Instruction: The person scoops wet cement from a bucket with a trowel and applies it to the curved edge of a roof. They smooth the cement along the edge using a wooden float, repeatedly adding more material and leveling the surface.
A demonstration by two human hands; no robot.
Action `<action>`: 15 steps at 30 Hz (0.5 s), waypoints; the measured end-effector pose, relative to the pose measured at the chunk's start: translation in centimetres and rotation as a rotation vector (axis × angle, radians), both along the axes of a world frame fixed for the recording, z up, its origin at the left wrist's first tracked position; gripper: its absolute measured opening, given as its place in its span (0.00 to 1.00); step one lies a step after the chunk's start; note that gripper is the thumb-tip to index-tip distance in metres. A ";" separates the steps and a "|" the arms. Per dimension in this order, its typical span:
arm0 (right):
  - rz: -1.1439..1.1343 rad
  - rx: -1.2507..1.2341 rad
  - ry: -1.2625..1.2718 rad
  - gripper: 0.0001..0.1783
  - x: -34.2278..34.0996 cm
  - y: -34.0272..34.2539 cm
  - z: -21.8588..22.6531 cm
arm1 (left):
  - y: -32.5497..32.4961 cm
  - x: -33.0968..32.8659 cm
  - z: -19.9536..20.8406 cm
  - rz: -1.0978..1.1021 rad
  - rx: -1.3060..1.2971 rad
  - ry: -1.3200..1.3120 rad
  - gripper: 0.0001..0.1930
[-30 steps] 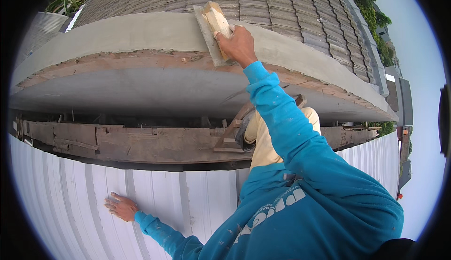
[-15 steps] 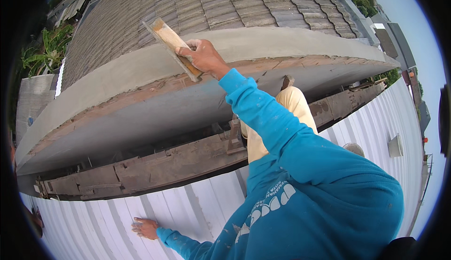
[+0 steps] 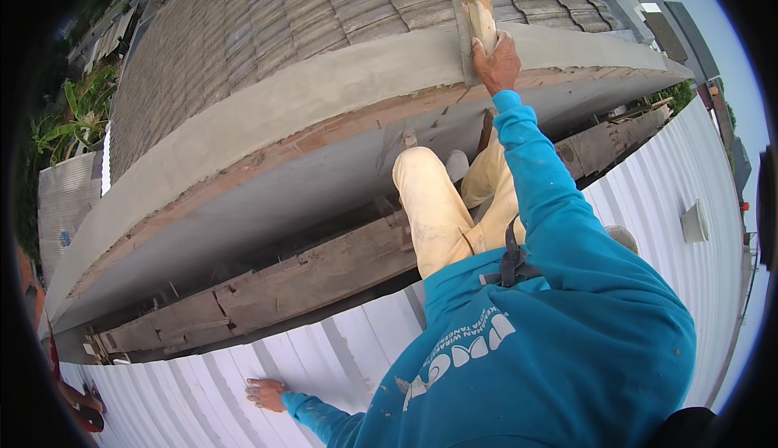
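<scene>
On top of the wall, along the grey band of fresh cement (image 3: 267,112), our right hand (image 3: 496,63) grips the wooden handle of a plastering float (image 3: 474,23), with the fingers closed tightly around it. We hold the float flat against the cement band, just below the roof tiles (image 3: 324,10), and this way its face can press and smooth the wet surface. Our arm is stretched far forward because the band lies well away from our body. Down on the white corrugated metal sheet (image 3: 203,391), our left hand (image 3: 266,393) rests with the fingers spread apart and holds nothing; we judge it carries our weight while we lean. Our knees in the pale yellow trousers (image 3: 438,213) rest near the old wooden beam (image 3: 275,286), between the sheet and the wall
</scene>
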State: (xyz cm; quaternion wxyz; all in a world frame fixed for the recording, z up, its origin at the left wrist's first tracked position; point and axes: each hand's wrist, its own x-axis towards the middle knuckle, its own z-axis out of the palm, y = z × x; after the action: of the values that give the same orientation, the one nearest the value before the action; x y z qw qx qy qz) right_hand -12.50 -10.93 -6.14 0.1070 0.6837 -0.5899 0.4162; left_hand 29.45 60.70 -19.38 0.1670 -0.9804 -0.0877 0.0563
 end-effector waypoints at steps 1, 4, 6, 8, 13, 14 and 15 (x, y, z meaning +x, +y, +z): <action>-0.006 0.031 0.021 0.26 0.3 0.8 -0.3 | 0.0 0.0 -0.1 -0.005 0.006 0.003 0.38; 0.027 0.088 0.064 0.27 0.6 3.2 -2.0 | 2.8 1.5 -2.8 -0.077 0.066 -0.028 0.38; 0.111 0.082 0.068 0.27 0.6 6.7 -3.1 | 3.3 1.6 -4.0 -0.120 0.151 -0.008 0.32; 0.218 0.179 0.059 0.28 1.3 11.3 -3.7 | 2.6 1.1 -3.7 -0.146 0.244 0.017 0.28; 0.366 0.313 0.046 0.29 2.9 17.8 -1.2 | 2.8 1.5 -3.9 -0.110 0.127 -0.046 0.32; 0.387 0.285 -0.023 0.29 2.7 17.3 -0.5 | 1.9 1.1 -2.8 -0.087 0.078 -0.036 0.34; 0.334 0.265 -0.032 0.29 2.5 16.3 0.5 | 1.4 0.6 -1.7 -0.057 0.034 -0.032 0.38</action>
State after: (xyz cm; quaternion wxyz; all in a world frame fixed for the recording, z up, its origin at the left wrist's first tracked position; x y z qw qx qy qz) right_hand -10.02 5.37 -5.67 -0.0638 0.7733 -0.5195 0.3579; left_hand 30.08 62.08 -21.09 0.1836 -0.9804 -0.0635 0.0344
